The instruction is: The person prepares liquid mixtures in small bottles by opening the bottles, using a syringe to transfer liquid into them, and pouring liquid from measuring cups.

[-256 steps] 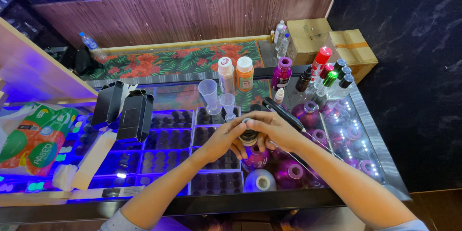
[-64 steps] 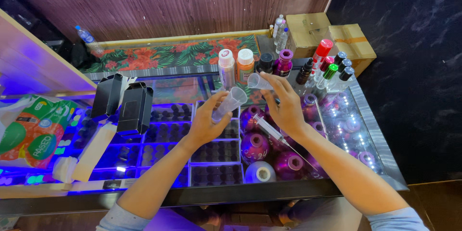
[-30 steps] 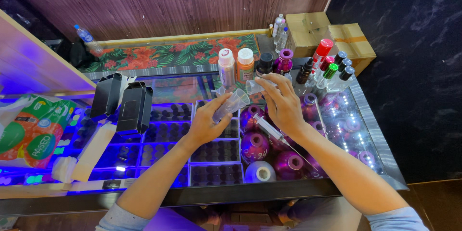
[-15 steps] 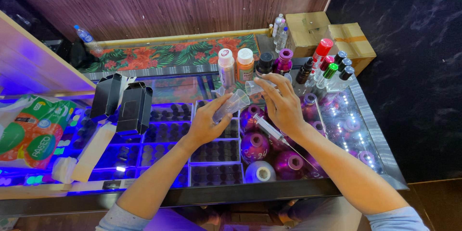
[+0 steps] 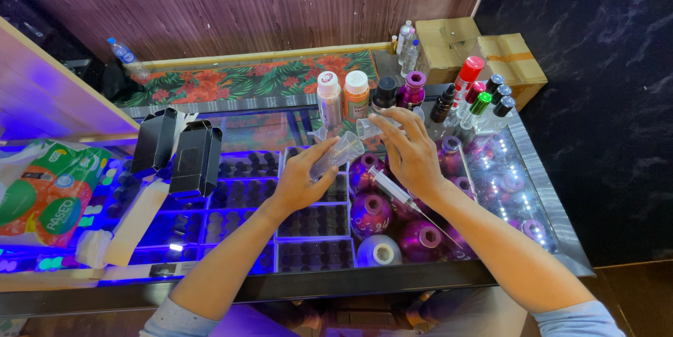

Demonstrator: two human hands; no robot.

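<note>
Hardly anything has shifted: left hand (image 5: 298,179) still holds the tilted clear cup (image 5: 337,154), gripped round its base. Right hand (image 5: 412,158) pinches a smaller cup (image 5: 367,127), syringe (image 5: 392,189) tucked beneath. Both cups look light, thin and slippery.

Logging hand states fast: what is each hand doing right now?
Left hand: closed around a tilted clear plastic cup.
Right hand: fingers on a small clear cup, a syringe beneath the palm.
</note>
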